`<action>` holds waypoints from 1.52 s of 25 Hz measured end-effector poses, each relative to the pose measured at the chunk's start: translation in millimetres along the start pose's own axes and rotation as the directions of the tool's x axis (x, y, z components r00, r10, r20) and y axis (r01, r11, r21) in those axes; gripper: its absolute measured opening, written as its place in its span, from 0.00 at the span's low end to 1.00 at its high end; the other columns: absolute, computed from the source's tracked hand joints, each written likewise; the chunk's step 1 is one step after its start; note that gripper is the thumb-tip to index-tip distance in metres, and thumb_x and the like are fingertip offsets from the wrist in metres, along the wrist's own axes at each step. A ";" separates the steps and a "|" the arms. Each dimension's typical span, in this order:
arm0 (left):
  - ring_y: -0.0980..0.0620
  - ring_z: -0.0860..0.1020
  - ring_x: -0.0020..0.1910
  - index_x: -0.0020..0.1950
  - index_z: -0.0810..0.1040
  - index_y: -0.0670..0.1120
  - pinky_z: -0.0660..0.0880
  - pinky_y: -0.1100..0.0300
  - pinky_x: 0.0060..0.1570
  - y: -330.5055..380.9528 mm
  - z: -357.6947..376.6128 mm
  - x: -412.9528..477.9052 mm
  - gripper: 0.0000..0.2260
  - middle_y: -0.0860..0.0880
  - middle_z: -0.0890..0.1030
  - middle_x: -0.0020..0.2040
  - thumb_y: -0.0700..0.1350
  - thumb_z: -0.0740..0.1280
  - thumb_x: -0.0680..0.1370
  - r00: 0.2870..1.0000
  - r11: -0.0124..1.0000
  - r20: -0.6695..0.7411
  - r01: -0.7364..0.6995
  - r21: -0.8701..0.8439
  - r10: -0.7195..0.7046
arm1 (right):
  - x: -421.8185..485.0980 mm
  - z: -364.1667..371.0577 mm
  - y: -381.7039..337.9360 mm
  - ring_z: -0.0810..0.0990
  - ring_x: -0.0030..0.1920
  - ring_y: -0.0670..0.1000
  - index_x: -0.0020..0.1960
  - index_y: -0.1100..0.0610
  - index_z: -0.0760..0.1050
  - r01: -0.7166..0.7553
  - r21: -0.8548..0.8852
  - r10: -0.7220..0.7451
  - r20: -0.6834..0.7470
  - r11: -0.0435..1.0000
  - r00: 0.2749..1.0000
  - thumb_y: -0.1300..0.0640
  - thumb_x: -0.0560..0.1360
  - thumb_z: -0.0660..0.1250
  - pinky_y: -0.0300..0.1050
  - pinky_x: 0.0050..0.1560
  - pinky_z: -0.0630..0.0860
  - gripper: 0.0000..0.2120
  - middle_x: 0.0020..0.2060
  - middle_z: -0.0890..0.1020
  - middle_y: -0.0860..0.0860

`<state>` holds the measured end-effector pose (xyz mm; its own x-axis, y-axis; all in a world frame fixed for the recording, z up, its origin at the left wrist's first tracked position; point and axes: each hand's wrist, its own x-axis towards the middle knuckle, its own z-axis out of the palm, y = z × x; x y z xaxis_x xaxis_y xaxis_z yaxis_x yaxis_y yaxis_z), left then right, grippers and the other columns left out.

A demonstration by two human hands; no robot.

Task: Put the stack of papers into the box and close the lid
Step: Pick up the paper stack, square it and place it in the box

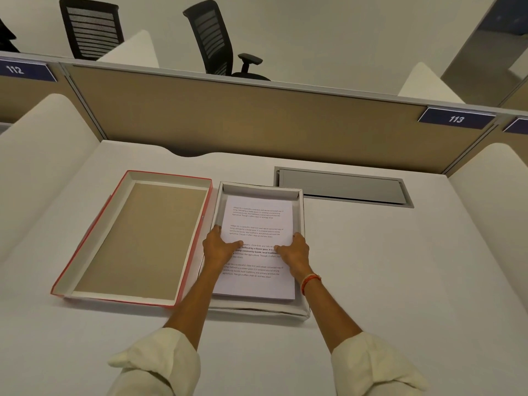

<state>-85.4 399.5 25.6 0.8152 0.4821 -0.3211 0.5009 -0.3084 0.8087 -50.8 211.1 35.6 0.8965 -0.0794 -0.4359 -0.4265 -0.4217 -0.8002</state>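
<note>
Stack of papers (pixel 257 221) = smooth matt white printed sheets, box (pixel 300 207) = matt white card, lid (pixel 137 238) w/ raw brown cardboard inside & red outer edge, table (pixel 400 267) smooth matt white, partition (pixel 257 115) = tan woven-looking cloth w/ grey metal-looking trim, sleeves (pixel 160 367) soft cream cloth.

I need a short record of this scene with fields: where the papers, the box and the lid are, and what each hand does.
papers: stack of papers lying inside the box
box: white box open, on the desk
lid: red-edged lid upside down, left of the box
left hand: left hand gripping the stack's left edge
right hand: right hand gripping the stack's right edge
remaining step: lid not yet on
</note>
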 end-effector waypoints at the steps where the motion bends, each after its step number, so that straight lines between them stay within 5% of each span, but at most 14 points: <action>1: 0.40 0.80 0.58 0.60 0.73 0.41 0.77 0.47 0.57 -0.1 -1.3 -0.4 0.26 0.42 0.80 0.61 0.46 0.80 0.67 1.000 1.000 0.009 0.010 0.005 -0.010 | -0.7 0.0 -0.4 0.76 0.51 0.52 0.62 0.62 0.67 0.001 -0.005 -0.001 0.000 1.000 1.000 0.64 0.72 0.71 0.41 0.48 0.74 0.21 0.60 0.77 0.59; 4: 0.41 0.80 0.59 0.61 0.73 0.40 0.78 0.49 0.57 2.2 -5.6 -3.3 0.26 0.41 0.80 0.62 0.47 0.79 0.68 0.999 0.998 0.033 -0.014 0.056 0.013 | -0.7 -2.5 -0.9 0.78 0.57 0.56 0.63 0.62 0.67 0.007 -0.021 -0.007 0.008 1.000 1.000 0.63 0.73 0.71 0.42 0.50 0.74 0.21 0.61 0.76 0.59; 7: 0.39 0.75 0.67 0.73 0.64 0.39 0.74 0.47 0.63 15.6 -8.3 -17.0 0.32 0.41 0.75 0.69 0.43 0.74 0.73 0.993 0.985 -0.010 -0.117 0.127 0.120 | -4.2 -5.1 -3.7 0.78 0.59 0.57 0.64 0.63 0.66 0.032 -0.053 -0.031 0.016 0.998 0.999 0.62 0.74 0.70 0.42 0.51 0.74 0.21 0.62 0.76 0.59; 10: 0.42 0.76 0.66 0.72 0.69 0.38 0.73 0.51 0.64 36.8 -17.9 -39.2 0.30 0.42 0.77 0.67 0.43 0.75 0.73 0.999 0.980 -0.011 -0.049 -0.194 0.048 | -5.8 -8.7 -17.4 0.76 0.62 0.57 0.67 0.63 0.66 0.159 -0.127 -0.160 0.004 0.979 0.987 0.65 0.76 0.67 0.39 0.52 0.72 0.21 0.64 0.75 0.59; 11: 0.43 0.78 0.63 0.68 0.73 0.38 0.74 0.53 0.64 44.3 -23.6 -47.4 0.26 0.41 0.80 0.64 0.43 0.76 0.72 0.995 0.914 0.080 0.079 -0.398 -0.051 | -2.2 -10.6 -25.8 0.76 0.63 0.57 0.68 0.64 0.66 0.225 -0.124 -0.227 -0.007 0.967 0.974 0.65 0.76 0.66 0.39 0.54 0.71 0.21 0.64 0.75 0.59; 13: 0.41 0.82 0.58 0.62 0.77 0.36 0.78 0.51 0.60 51.9 -31.3 -62.2 0.19 0.37 0.82 0.59 0.40 0.74 0.73 0.897 0.618 0.392 0.428 -0.659 -0.204 | 15.7 -14.5 -45.3 0.75 0.64 0.57 0.68 0.64 0.68 0.340 -0.136 -0.345 -0.014 0.931 0.939 0.65 0.75 0.67 0.39 0.57 0.70 0.22 0.65 0.76 0.59; 15: 0.35 0.82 0.56 0.63 0.73 0.35 0.81 0.46 0.55 53.2 -34.0 -77.8 0.20 0.32 0.78 0.61 0.36 0.73 0.73 0.745 0.347 0.615 0.666 -0.660 -0.259 | 39.1 -16.5 -65.0 0.76 0.64 0.56 0.67 0.62 0.70 0.402 -0.199 -0.400 0.050 0.894 0.915 0.63 0.75 0.68 0.39 0.58 0.70 0.21 0.64 0.77 0.58; 18: 0.26 0.76 0.59 0.66 0.72 0.43 0.78 0.37 0.57 42.8 -29.7 -94.4 0.25 0.31 0.68 0.67 0.33 0.74 0.71 0.655 0.190 0.701 0.754 -0.628 -0.283 | 68.7 -13.7 -86.6 0.76 0.64 0.55 0.67 0.60 0.71 0.461 -0.320 -0.413 0.209 0.828 0.886 0.61 0.75 0.69 0.42 0.61 0.71 0.21 0.64 0.77 0.56; 21: 0.26 0.69 0.66 0.67 0.71 0.48 0.75 0.33 0.58 35.0 -22.0 -105.7 0.27 0.32 0.64 0.70 0.34 0.74 0.71 0.608 0.137 0.728 0.789 -0.599 -0.316 | 94.1 -7.6 -90.1 0.76 0.64 0.56 0.66 0.58 0.72 0.492 -0.437 -0.378 0.325 0.753 0.867 0.59 0.75 0.69 0.48 0.64 0.72 0.20 0.64 0.77 0.56; 25: 0.30 0.70 0.66 0.63 0.72 0.47 0.70 0.30 0.62 29.9 -18.4 -107.0 0.21 0.36 0.74 0.66 0.36 0.73 0.73 0.597 0.168 0.731 0.800 -0.577 -0.330 | 116.6 0.7 -94.8 0.76 0.63 0.57 0.66 0.58 0.73 0.506 -0.528 -0.328 0.397 0.682 0.857 0.56 0.76 0.68 0.50 0.65 0.73 0.19 0.63 0.78 0.56; 33: 0.31 0.71 0.64 0.59 0.72 0.47 0.68 0.30 0.63 25.8 -9.5 -93.5 0.20 0.39 0.75 0.65 0.38 0.75 0.71 0.597 0.248 0.691 0.801 -0.545 -0.408 | 132.7 11.6 -106.8 0.76 0.61 0.60 0.63 0.62 0.75 0.516 -0.488 -0.291 0.465 0.704 0.836 0.59 0.79 0.62 0.47 0.62 0.71 0.15 0.61 0.79 0.60; 38: 0.31 0.73 0.63 0.53 0.74 0.44 0.67 0.32 0.66 30.5 -5.0 -94.8 0.08 0.37 0.78 0.56 0.38 0.70 0.76 0.558 0.149 0.699 0.817 -0.557 -0.446 | 141.4 16.7 -105.3 0.76 0.60 0.61 0.61 0.63 0.77 0.509 -0.449 -0.272 0.493 0.735 0.827 0.57 0.81 0.58 0.50 0.61 0.71 0.15 0.59 0.79 0.61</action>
<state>-148.8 348.5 83.1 0.4350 -0.1667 -0.8849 0.5785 0.8048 0.1328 118.9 259.4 51.3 0.7977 0.4939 -0.3460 0.1966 -0.7555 -0.6250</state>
